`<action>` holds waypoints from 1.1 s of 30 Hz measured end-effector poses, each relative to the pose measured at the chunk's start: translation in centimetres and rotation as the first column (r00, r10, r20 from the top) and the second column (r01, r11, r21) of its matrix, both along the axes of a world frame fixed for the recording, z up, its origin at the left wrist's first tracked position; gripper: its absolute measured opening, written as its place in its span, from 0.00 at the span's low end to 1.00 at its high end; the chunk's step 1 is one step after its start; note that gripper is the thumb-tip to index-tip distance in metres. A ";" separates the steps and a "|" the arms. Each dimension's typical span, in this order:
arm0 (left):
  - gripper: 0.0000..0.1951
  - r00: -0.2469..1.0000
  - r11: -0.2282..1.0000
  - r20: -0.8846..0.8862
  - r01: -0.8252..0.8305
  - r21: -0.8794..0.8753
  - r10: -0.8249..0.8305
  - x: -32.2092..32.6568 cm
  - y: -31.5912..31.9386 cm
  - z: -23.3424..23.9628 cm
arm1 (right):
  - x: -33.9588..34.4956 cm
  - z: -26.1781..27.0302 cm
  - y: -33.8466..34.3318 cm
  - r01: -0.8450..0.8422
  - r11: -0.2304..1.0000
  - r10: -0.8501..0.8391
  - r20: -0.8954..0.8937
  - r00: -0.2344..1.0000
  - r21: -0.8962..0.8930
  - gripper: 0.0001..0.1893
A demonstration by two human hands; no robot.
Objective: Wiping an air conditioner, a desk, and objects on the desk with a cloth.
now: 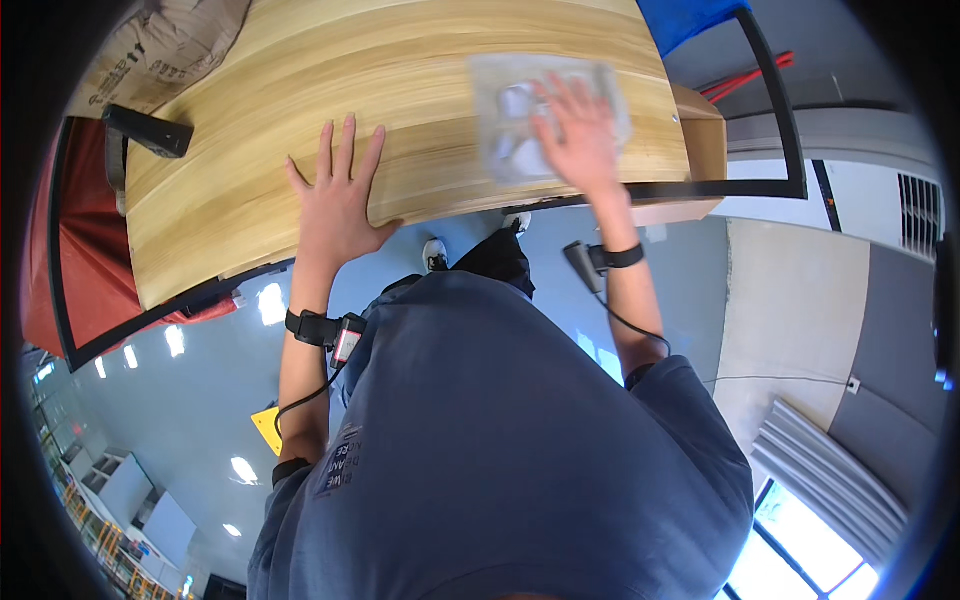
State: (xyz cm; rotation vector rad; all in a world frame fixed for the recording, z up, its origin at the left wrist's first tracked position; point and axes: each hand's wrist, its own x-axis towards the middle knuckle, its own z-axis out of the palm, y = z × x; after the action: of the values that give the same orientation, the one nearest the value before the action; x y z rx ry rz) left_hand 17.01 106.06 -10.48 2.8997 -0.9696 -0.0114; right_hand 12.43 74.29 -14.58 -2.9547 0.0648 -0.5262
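Note:
My left hand [337,187] lies palm down on the wood-grain table top [427,97], its fingers spread and nothing held. To the right, my right hand [581,139], slightly blurred, rests over the right part of a translucent plastic bag or sheet [499,120] with its fingers apart. Whitish patches show in or through the plastic; what they are cannot be told. The palm hides part of the plastic. Both wrists wear black straps with small devices and cables.
A black handheld object [150,132] lies near the table's left end, below a crumpled brown paper sack [169,56]. A black metal frame [784,127] juts out at the right, beside a cardboard box [705,142]. Red fabric [97,225] hangs at the left.

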 end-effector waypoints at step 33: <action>0.53 0.997 0.997 0.048 -0.070 0.043 0.068 0.2 -0.1 -0.9 | 7.0 0.2 -10.3 0.262 0.965 -0.263 -0.207 0.942 -0.036 0.37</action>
State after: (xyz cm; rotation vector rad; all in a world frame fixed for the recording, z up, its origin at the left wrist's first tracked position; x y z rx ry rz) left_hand 17.17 106.01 -11.39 2.9848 -0.8868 0.0392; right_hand 19.47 64.00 -14.42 -3.0148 0.4862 -0.2388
